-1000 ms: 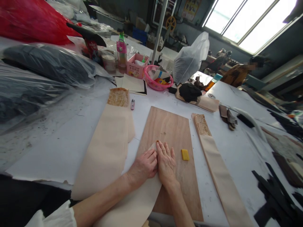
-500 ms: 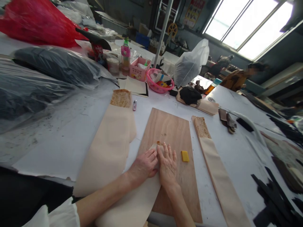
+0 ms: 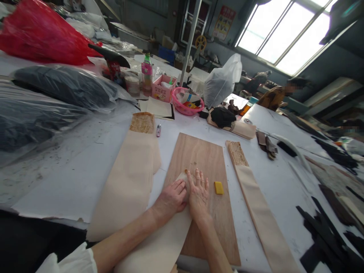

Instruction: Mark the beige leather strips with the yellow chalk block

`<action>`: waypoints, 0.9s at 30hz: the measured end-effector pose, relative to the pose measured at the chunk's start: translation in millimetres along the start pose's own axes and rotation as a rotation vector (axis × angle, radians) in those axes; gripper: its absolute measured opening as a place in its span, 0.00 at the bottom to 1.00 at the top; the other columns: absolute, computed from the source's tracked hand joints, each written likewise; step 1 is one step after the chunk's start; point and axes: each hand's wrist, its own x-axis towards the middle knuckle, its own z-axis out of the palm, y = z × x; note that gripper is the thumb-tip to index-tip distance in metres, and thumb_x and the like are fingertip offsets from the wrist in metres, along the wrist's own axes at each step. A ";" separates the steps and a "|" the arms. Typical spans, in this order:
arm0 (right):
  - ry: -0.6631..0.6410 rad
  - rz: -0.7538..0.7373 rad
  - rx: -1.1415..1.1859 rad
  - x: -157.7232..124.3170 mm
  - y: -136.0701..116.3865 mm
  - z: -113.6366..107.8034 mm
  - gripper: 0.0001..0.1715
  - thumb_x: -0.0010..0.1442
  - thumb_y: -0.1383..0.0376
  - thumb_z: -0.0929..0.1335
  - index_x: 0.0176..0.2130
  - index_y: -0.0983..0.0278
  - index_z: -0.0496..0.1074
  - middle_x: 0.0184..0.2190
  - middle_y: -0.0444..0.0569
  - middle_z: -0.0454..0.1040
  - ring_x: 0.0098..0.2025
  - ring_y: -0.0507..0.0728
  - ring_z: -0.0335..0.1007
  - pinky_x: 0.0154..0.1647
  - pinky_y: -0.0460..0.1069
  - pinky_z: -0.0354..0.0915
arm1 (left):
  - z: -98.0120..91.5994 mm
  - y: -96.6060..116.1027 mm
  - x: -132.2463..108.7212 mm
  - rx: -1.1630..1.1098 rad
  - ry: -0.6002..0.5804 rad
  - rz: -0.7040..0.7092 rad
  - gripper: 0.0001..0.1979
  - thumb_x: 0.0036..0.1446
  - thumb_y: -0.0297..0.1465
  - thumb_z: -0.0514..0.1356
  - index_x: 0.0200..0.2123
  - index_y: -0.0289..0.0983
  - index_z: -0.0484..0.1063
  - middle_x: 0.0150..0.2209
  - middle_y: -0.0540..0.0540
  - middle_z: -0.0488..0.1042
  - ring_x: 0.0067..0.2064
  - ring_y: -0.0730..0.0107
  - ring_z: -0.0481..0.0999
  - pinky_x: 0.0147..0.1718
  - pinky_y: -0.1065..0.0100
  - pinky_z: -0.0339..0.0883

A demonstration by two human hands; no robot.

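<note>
A beige strip of leather-like material (image 3: pixel 159 242) lies over the wooden board (image 3: pixel 206 149), its narrow far end tipped with a small brown patch. My left hand (image 3: pixel 172 197) has its fingers curled together on the left edge of that end. Flat on the strip's right side, my right hand (image 3: pixel 198 193) spreads its fingers, partly over the board. Right of it on the board sits a yellow block (image 3: pixel 218 187). The strip's end between my hands is partly covered by them.
Stacked beige pieces (image 3: pixel 125 174) lie left of the board, small pink thread snips (image 3: pixel 158 130) beside them. Another beige stack (image 3: pixel 256 201) lies to the right, near black strips (image 3: pixel 321 231). Farther back are a pink basket (image 3: pixel 186 110) and plastic-wrapped bundles (image 3: pixel 65 85). A person (image 3: pixel 271 96) sits at the far right.
The view has shifted slightly, so the table's things appear a little further left. My right hand stays flat and my left hand stays curled on the strip, with little movement.
</note>
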 end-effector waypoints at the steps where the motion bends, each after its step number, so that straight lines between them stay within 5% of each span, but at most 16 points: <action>1: -0.006 -0.007 -0.002 -3.7 1.3 -1.6 0.31 0.66 0.72 0.61 0.65 0.54 0.60 0.69 0.55 0.51 0.70 0.63 0.46 0.67 0.61 0.46 | -0.6 0.3 0.1 -0.001 -0.001 -0.003 0.19 0.54 0.31 0.61 0.47 0.27 0.72 0.50 0.30 0.74 0.55 0.49 0.73 0.52 0.53 0.71; 17: 0.058 0.062 0.040 33.4 -9.5 2.8 0.32 0.66 0.74 0.57 0.65 0.56 0.60 0.68 0.56 0.54 0.69 0.62 0.49 0.66 0.62 0.46 | -4.3 -4.0 3.8 -0.044 -0.062 -0.026 0.16 0.54 0.29 0.61 0.47 0.29 0.71 0.51 0.33 0.73 0.57 0.52 0.70 0.56 0.55 0.67; 20: 0.137 0.149 0.066 25.6 16.9 -9.2 0.34 0.63 0.77 0.55 0.67 0.66 0.58 0.66 0.58 0.59 0.68 0.60 0.52 0.66 0.57 0.48 | -8.8 -3.5 -0.5 -0.033 -0.095 -0.014 0.19 0.52 0.32 0.64 0.47 0.31 0.71 0.51 0.35 0.73 0.57 0.54 0.70 0.56 0.58 0.66; 23: 0.233 0.301 0.093 8.1 58.3 -17.0 0.29 0.64 0.68 0.58 0.63 0.72 0.63 0.65 0.64 0.59 0.67 0.66 0.50 0.63 0.61 0.50 | -8.6 -3.4 -5.2 -0.021 -0.124 -0.030 0.23 0.52 0.34 0.65 0.51 0.32 0.69 0.56 0.35 0.70 0.60 0.53 0.67 0.58 0.57 0.63; 25: 0.264 0.414 0.129 -2.7 82.9 -15.4 0.27 0.63 0.63 0.59 0.56 0.76 0.69 0.60 0.72 0.63 0.62 0.72 0.57 0.56 0.64 0.57 | -8.0 -4.5 -5.4 -0.012 -0.143 -0.038 0.26 0.52 0.36 0.65 0.53 0.32 0.68 0.58 0.34 0.68 0.62 0.52 0.64 0.59 0.56 0.61; 27: 0.262 0.440 0.195 -9.6 98.9 -9.8 0.24 0.62 0.61 0.60 0.48 0.72 0.74 0.55 0.70 0.70 0.56 0.71 0.65 0.51 0.63 0.62 | -9.0 -6.5 -2.6 -0.008 -0.164 -0.023 0.26 0.51 0.38 0.66 0.52 0.33 0.69 0.57 0.34 0.68 0.61 0.51 0.65 0.59 0.56 0.60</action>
